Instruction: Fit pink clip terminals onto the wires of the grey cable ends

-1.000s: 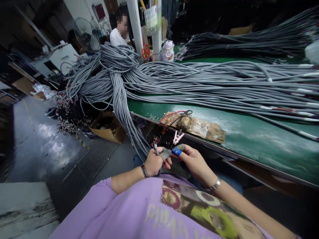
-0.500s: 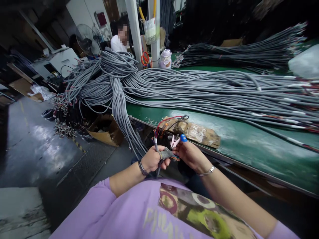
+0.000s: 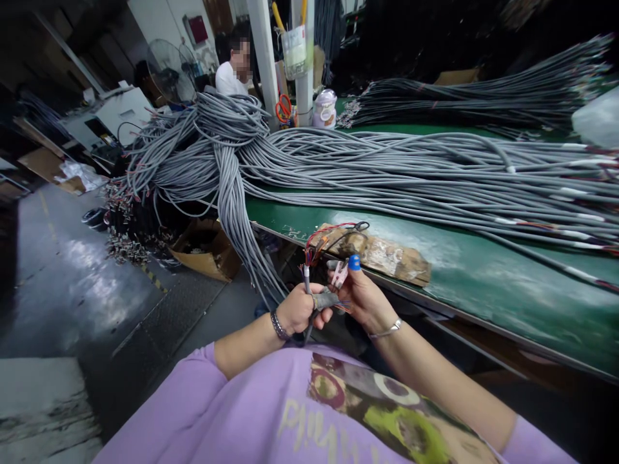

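Note:
My left hand [image 3: 294, 310] is closed around a grey cable [image 3: 307, 282] that stands roughly upright. A white band and fanned-out coloured wires [image 3: 308, 259] top the cable. A grey wrapped piece [image 3: 325, 299], perhaps a taped thumb, points right from this hand. Thin coloured wire ends [image 3: 344, 306] show beyond it, close to the right fingers. My right hand [image 3: 370, 301], with a blue cover [image 3: 354, 263] on the thumb, pinches a pale pink clip [image 3: 340, 276] resembling a clothes peg. Some of the right fingers are hidden behind it.
A worn wooden board [image 3: 387, 258] lies along the front edge of the green table [image 3: 483, 290]. Long grey cables [image 3: 387, 161] cover its middle, and one bundle [image 3: 236, 212] hangs over the edge. Behind are dark cables [image 3: 459, 100], a jar [image 3: 325, 109] and a seated person [image 3: 231, 78].
My right hand has shifted slightly left, nearer the left hand, and the pink clip has turned more upright. The left hand keeps its hold on the cable. The view has moved slightly.

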`<state>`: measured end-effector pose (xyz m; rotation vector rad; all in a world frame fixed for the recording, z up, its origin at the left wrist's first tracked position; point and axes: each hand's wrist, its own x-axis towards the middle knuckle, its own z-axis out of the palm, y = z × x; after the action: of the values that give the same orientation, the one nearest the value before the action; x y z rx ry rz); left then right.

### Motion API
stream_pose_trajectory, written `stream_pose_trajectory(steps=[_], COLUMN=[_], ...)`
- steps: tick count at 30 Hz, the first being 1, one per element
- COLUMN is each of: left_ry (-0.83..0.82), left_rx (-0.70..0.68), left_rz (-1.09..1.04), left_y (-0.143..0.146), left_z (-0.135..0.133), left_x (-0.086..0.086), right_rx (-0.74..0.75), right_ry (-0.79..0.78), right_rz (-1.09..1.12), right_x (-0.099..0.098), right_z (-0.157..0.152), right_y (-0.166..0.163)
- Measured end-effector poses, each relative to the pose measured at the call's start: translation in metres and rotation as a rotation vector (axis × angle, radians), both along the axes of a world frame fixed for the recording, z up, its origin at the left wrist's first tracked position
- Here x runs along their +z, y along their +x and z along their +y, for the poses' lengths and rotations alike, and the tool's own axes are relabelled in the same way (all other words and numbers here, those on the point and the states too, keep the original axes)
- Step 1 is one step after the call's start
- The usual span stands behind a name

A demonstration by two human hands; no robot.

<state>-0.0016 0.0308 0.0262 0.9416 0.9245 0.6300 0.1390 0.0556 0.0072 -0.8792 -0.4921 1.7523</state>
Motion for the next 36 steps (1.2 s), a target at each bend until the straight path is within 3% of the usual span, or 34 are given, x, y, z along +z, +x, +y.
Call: stream_pose_trajectory(steps=[5, 12, 25, 36], left_ry=[-0.007, 0.002, 0.010, -0.045], left_rx=[-0.013, 0.004, 0.211, 0.234], left_rz=[0.027, 0.013, -0.046, -0.078], left_y=[0.001, -0.003, 0.013, 0.017], left_z=[-0.001, -0.008, -0.021, -0.019], left_x=[0.000, 0.005, 0.002, 0.002], right_rx=[-0.036, 0.116, 0.080, 0.136], right_ry=[-0.048, -0.009, 0.011, 0.024], right_rz=[0.008, 0.057, -0.022, -0.028], right_x=[0.005, 0.002, 0.012, 0.013], right_z=[-0.002, -0.010, -0.014, -0.012], right_y=[-0.002, 0.010, 0.009, 0.013])
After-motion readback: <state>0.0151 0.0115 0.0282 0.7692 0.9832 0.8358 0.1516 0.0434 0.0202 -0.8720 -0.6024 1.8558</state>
